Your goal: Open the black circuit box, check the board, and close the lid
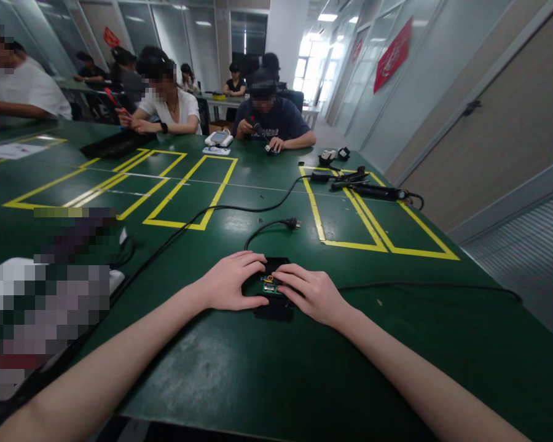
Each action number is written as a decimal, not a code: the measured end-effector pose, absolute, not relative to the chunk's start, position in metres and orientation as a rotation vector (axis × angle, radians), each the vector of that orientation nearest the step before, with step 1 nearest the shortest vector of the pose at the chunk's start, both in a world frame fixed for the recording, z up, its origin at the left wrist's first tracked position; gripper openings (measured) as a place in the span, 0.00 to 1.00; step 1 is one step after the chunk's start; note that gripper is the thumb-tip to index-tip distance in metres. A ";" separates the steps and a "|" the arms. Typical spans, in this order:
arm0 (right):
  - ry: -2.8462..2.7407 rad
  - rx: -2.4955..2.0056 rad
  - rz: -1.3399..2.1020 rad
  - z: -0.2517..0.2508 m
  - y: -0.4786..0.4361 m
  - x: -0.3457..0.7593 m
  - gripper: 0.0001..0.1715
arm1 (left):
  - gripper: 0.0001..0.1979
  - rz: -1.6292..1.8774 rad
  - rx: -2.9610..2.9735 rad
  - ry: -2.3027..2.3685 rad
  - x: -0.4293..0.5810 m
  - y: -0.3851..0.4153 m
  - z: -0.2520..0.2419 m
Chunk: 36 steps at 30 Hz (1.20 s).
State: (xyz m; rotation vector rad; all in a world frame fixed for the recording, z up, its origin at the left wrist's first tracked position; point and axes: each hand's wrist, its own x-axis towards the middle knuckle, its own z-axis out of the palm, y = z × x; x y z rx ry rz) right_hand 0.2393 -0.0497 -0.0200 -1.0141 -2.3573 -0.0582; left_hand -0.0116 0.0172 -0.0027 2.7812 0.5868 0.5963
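Note:
An opened black plastic case (274,313) lies on the green table in front of me. Inside it shows a small green circuit board (270,287) with a copper-coloured coil and other tiny parts. My left hand (233,279) curves around the left side of the case, fingertips at its far end and thumb at its near edge. From the right, the fingers of my right hand (311,291) press in at the circuit board's right end; the exact contact there is partly hidden. A black cord with a plug (292,223) lies just beyond the case.
Yellow tape outlines (207,193) mark the table (203,368). A long black cable (239,207) runs across it to black tools (368,187) at the right. Across the table, a co-worker (274,120) handles small parts; other people sit further left.

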 end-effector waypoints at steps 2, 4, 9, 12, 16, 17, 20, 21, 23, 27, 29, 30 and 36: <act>-2.345 -1.075 -0.023 -0.018 -0.050 0.238 0.19 | 0.23 0.595 2.762 0.594 -0.011 0.017 -0.002; -2.351 -1.120 0.037 -0.015 -0.050 0.238 0.23 | 0.24 0.604 2.744 0.596 -0.010 0.016 -0.001; -2.359 -1.143 0.128 -0.012 -0.051 0.239 0.23 | 0.22 0.621 2.749 0.617 -0.011 0.012 0.001; -2.358 -1.148 0.099 -0.011 -0.052 0.240 0.20 | 0.18 0.571 2.751 0.722 -0.014 0.013 0.001; -2.465 -1.016 0.003 -0.008 -0.055 0.243 0.23 | 0.14 0.500 2.745 0.752 -0.017 0.016 0.001; -2.483 -0.973 -0.013 -0.008 -0.056 0.243 0.25 | 0.14 0.493 2.746 0.752 -0.017 0.017 0.001; -2.459 -0.918 -0.012 -0.008 -0.057 0.245 0.25 | 0.15 0.457 2.750 0.729 -0.017 0.016 0.001; -2.440 -0.920 -0.004 -0.008 -0.057 0.245 0.23 | 0.16 0.446 2.749 0.718 -0.016 0.016 0.002; -2.422 -0.925 -0.011 -0.010 -0.055 0.246 0.22 | 0.17 0.430 2.755 0.712 -0.015 0.014 0.003; -2.441 -0.905 -0.130 -0.014 -0.046 0.247 0.24 | 0.17 0.376 2.801 0.795 -0.014 0.011 0.005; -2.446 -0.899 -0.174 -0.015 -0.043 0.247 0.26 | 0.17 0.353 2.819 0.837 -0.014 0.011 0.006; -2.450 -0.899 -0.183 -0.015 -0.041 0.247 0.27 | 0.17 0.348 2.824 0.845 -0.014 0.012 0.006; -2.485 -0.927 -0.158 -0.011 -0.046 0.248 0.27 | 0.16 0.363 2.796 0.865 -0.016 0.016 0.007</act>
